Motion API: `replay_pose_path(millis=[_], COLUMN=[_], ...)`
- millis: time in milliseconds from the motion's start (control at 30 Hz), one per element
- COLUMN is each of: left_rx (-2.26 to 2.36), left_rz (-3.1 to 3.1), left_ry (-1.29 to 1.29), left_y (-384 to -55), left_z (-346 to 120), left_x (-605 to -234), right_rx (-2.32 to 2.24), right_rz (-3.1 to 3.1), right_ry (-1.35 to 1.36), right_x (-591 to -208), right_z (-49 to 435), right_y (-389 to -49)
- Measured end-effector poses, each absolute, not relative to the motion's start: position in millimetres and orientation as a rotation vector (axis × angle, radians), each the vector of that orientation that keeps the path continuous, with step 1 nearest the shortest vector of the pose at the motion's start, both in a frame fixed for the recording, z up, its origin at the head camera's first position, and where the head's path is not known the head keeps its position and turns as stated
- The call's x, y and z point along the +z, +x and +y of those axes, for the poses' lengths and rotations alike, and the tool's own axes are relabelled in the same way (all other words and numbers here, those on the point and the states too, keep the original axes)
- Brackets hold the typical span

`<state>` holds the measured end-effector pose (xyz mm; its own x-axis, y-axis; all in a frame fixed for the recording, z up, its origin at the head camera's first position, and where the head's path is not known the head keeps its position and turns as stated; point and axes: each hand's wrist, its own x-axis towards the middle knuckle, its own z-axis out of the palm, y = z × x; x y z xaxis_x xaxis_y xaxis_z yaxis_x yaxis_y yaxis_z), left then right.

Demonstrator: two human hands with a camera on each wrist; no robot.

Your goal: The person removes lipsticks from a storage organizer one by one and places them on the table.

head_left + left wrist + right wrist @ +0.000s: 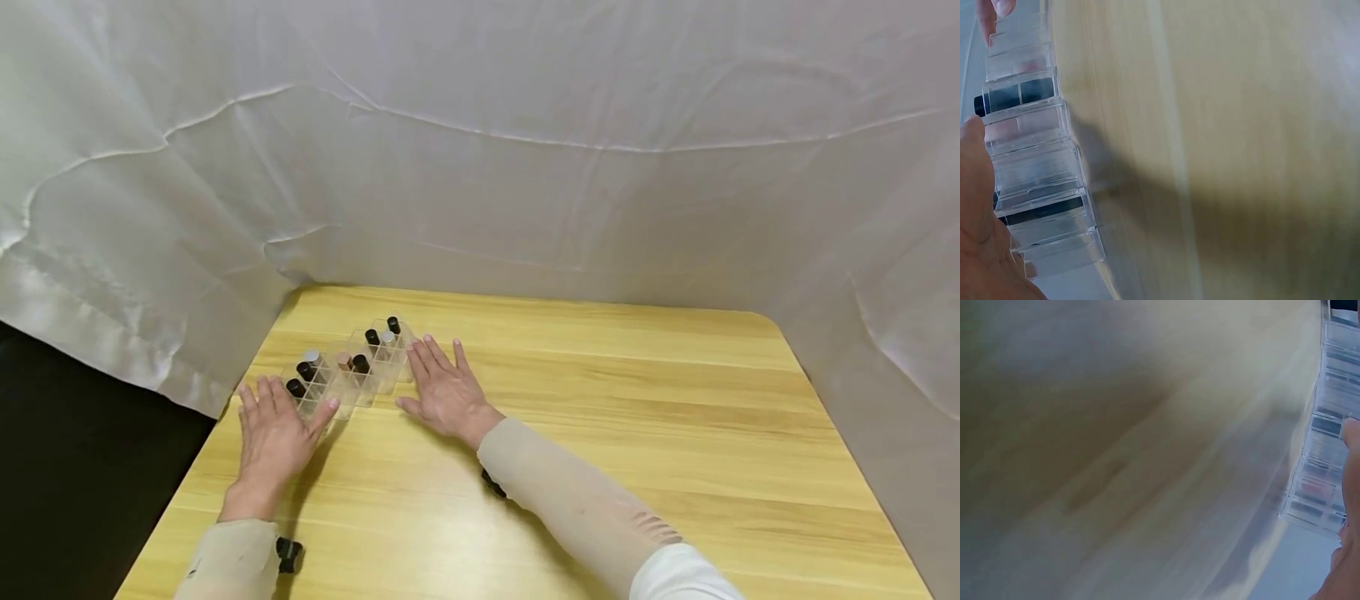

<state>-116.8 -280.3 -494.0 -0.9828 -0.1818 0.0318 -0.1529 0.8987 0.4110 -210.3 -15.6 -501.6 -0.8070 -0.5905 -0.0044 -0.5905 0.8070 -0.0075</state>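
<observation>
A clear plastic organizer (347,390) with a grid of small compartments stands at the left back of the table. Several lipstick-like tubes stand upright in it, among them a black-capped tube (296,388), a pinkish tube (344,361) and a silver-topped tube (387,337). My left hand (273,437) lies along the organizer's left end, fingers straight and thumb spread across its front corner. At the other end, my right hand (447,390) has its straight fingertips right at the organizer's side. In the left wrist view, the organizer's clear front wall (1038,172) shows dark tubes through it.
The wooden table (600,400) extends to the right of the organizer. A pale grey curtain (525,208) hangs behind the table and along both sides. Below the curtain at the left is a dark area (75,475). Each wrist carries a small black device (288,554).
</observation>
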Motion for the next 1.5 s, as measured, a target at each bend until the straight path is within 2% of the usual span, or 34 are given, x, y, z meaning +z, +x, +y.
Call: replay_pose_path(millis=[867, 1500], left_rx=[-0.637, -0.666], left_rz=[-3.057, -3.100], left_ry=[0.093, -0.130], left_y=[-136, -149], left_z=[-234, -189], left_x=[-490, -492], right_rx=[-0.029, -0.414], right_rz=[3.064, 3.084], right_ry=[-0.836, -0.732], right_x=[-507, -497], right_z=[50, 111], right_y=[-186, -146])
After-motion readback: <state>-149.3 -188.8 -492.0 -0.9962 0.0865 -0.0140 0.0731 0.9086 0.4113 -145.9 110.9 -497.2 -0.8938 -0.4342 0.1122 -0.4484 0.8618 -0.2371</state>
